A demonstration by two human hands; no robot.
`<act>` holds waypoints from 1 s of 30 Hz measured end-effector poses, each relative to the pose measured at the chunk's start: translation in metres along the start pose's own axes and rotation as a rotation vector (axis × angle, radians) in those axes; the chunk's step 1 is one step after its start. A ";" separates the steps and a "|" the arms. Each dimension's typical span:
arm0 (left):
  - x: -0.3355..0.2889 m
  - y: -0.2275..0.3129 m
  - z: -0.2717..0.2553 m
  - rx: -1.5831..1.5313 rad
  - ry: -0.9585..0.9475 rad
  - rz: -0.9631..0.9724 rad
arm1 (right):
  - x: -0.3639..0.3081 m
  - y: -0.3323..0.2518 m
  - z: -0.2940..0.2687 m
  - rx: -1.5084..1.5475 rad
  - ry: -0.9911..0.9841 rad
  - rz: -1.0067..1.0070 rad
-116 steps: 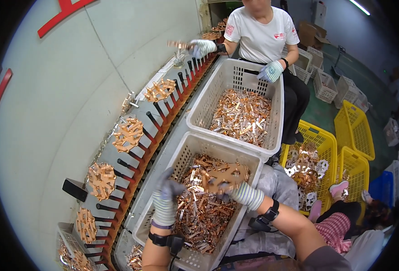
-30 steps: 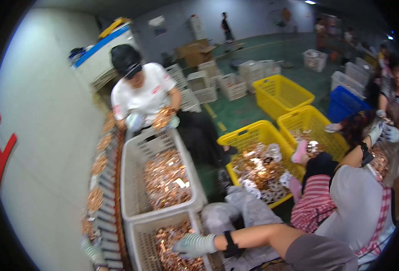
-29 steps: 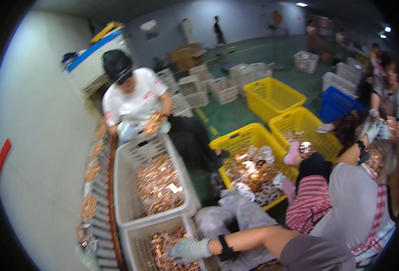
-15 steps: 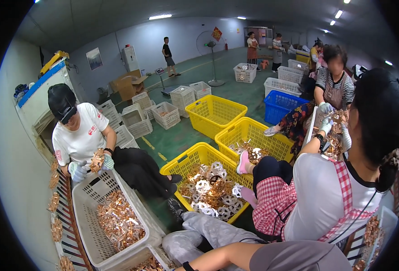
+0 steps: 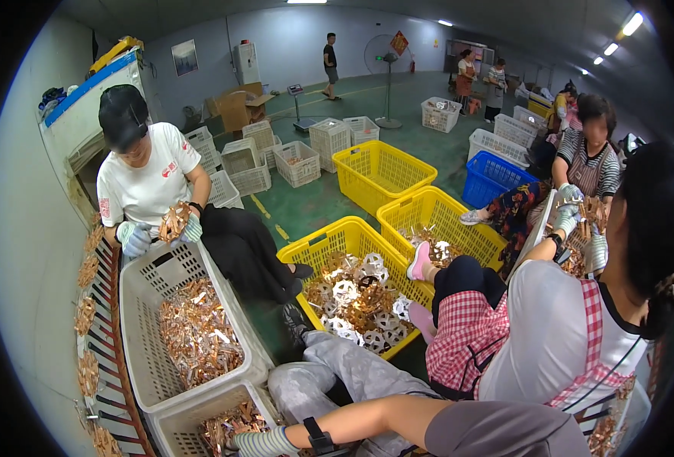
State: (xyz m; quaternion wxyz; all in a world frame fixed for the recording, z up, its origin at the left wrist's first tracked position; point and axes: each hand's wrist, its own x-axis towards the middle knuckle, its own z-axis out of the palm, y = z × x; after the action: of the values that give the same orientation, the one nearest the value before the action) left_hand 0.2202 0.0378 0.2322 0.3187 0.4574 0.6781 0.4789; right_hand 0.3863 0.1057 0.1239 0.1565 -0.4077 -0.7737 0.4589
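My left forearm crosses the lower edge from the right, with a black band on the wrist. My left hand point(image 5: 264, 443), in a striped knit glove, reaches into a white plastic crate point(image 5: 171, 420). Copper-coloured metal pieces point(image 5: 228, 423) lie in that crate, right by the hand. The lower edge of the picture cuts off the fingers, so their grip is hidden. My right hand is out of view.
Against it stands a larger white crate point(image 5: 140, 335) of copper-coloured scraps, where a gloved co-worker point(image 5: 146, 167) handles a piece. Yellow baskets point(image 5: 314, 247) hold metal parts beyond my legs point(image 5: 352, 365). Another co-worker point(image 5: 542, 327) sits close on the right. Flat pieces hang along a rack point(image 5: 116, 343) at left.
The view has shifted, and the scene sits lower at the back and slightly right. My gloved left hand has come into the picture over the near crate; before, it was below the edge.
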 end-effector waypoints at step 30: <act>-0.035 -0.052 0.040 -0.068 -0.289 0.155 | 0.013 0.029 0.020 0.233 -0.219 -0.248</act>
State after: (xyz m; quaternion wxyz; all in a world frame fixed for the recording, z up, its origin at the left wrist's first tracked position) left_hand 0.2523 0.0136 0.1694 0.3903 0.5613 0.5715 0.4539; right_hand 0.3803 0.1110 0.0871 0.1730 -0.2359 -0.7722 0.5640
